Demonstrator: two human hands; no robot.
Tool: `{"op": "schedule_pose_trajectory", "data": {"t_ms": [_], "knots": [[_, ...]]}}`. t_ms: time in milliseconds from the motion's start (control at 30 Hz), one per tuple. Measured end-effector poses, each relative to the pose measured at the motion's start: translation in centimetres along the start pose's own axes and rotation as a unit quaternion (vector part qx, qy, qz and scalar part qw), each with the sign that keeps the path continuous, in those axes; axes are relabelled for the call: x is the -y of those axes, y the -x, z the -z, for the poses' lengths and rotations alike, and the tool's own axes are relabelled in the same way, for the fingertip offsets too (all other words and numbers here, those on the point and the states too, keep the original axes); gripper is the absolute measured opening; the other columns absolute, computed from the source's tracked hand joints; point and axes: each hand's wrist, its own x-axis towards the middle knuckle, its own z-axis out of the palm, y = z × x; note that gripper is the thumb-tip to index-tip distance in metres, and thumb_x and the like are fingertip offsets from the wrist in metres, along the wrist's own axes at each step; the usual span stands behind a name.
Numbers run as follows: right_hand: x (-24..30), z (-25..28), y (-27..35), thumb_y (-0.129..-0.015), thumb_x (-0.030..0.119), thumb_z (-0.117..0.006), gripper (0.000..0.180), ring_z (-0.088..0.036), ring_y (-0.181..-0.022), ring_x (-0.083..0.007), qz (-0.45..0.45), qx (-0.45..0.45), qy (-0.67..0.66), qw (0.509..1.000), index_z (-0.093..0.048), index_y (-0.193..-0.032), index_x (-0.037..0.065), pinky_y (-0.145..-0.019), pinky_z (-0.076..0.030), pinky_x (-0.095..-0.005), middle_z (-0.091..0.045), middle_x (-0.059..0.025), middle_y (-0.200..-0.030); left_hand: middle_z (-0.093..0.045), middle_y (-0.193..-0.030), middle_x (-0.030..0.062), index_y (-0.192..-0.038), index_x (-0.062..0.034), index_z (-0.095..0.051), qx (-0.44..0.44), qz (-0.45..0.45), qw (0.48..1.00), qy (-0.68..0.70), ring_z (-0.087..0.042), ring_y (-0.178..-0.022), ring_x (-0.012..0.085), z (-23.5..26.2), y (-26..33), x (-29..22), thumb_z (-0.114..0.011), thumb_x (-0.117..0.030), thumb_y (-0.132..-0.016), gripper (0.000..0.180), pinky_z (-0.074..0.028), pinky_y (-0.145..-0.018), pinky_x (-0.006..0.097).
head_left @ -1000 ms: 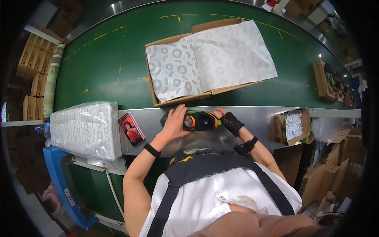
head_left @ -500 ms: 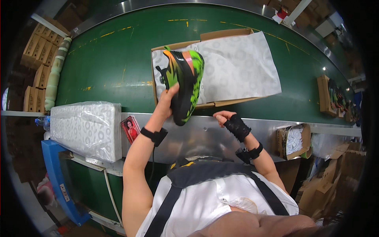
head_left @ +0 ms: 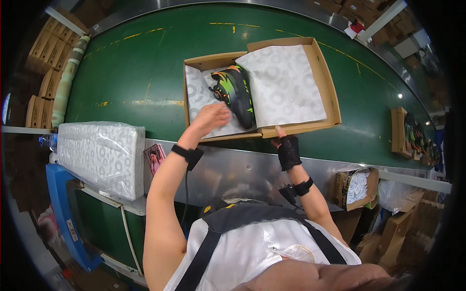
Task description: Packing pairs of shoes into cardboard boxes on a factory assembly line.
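A black running shoe [head_left: 235,94] with green and orange marks lies on its side in the left half of an open cardboard shoe box [head_left: 335,109]. White wrapping paper with grey rings [head_left: 286,87] lines the box and drapes over its right half, the lid. Beside the shoe's laces, my left hand [head_left: 212,119] is open, its fingers stretched out and slightly blurred. My right hand [head_left: 286,145], in a black lace wrist cover, pinches the box's near edge close to the middle; some of its fingers are hidden.
The box rests on a green conveyor belt [head_left: 145,63] behind a metal ledge [head_left: 242,169]. A plastic-wrapped paper stack [head_left: 102,157] stands at left beside a picture card [head_left: 154,157]. To the right are a small carton of white slips [head_left: 359,186] and another box with shoes [head_left: 400,131].
The shoe has gone from my left hand down into the box, and that hand has opened. The paper's right edge has shifted left, baring the lid. My right hand has reached the box edge.
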Motion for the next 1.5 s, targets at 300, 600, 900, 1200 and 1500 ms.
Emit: {"op": "schedule_pose_trajectory", "data": {"t_ms": [300,600,900,1200,1500], "knots": [[-3.8,-5.8,-2.0,-0.063,-0.001,-0.055,0.064,-0.034,-0.119,-0.0276,0.49,0.024,0.541,0.683,-0.04,-0.124,0.011,-0.089,-0.027,-0.0479,-0.035,-0.0117,-0.131,-0.05,-0.114,0.0182,-0.117,0.0069,-0.043,-0.316,-0.184,0.931,-0.007,-0.047,-0.107,0.0255,5.9,7.0,0.4,-0.029,-0.058,-0.085,0.074,-0.041,-0.081,0.038],[-3.7,-6.8,-1.6,-0.076,0.005,-0.044,0.051,-0.032,-0.121,-0.0336,0.476,0.053,0.71,0.517,-0.04,-0.125,0.02,-0.082,-0.028,-0.0613,-0.032,-0.0147,-0.132,-0.056,-0.096,0.0257,-0.099,0.0049,-0.055,-0.274,-0.185,0.896,-0.295,-0.054,-0.095,0.0319,8.0,1.8,4.0,-0.042,-0.045,-0.085,0.053,-0.042,-0.079,0.038],[4.6,-6.7,2.9,-0.072,0.006,-0.049,0.054,-0.037,-0.116,-0.0357,0.507,0.112,0.698,0.493,-0.041,-0.124,0.016,-0.082,-0.031,-0.0587,-0.037,-0.0179,-0.128,-0.053,-0.112,0.012,-0.116,0.0008,-0.045,-0.026,-0.115,0.985,0.128,-0.052,-0.101,0.0201,4.8,6.1,0.7,-0.058,-0.039,-0.075,0.059,-0.041,-0.087,0.032],[3.1,4.5,3.8,-0.063,0.027,-0.069,0.057,-0.044,-0.107,-0.0345,0.472,0.237,0.586,0.614,-0.049,-0.112,0.008,-0.088,-0.037,-0.0442,-0.043,-0.0199,-0.119,-0.052,-0.112,0.0102,-0.125,-0.0027,-0.04,-0.006,-0.151,0.986,-0.065,-0.05,-0.102,0.0173,-1.9,13.1,10.9,-0.065,-0.028,-0.072,0.063,-0.039,-0.088,0.031],[8.3,-7.5,-3.5,-0.08,0.053,-0.045,0.059,-0.056,-0.091,-0.0317,0.202,0.288,0.691,0.631,-0.055,-0.097,-0.003,-0.079,-0.042,-0.0378,-0.059,-0.0218,-0.093,-0.037,-0.127,0.0153,-0.129,-0.0025,-0.033,0.142,-0.12,0.976,-0.112,-0.033,-0.12,0.0253,-5.6,15.2,13.9,-0.066,-0.035,-0.071,0.075,-0.026,-0.099,0.035]]}}
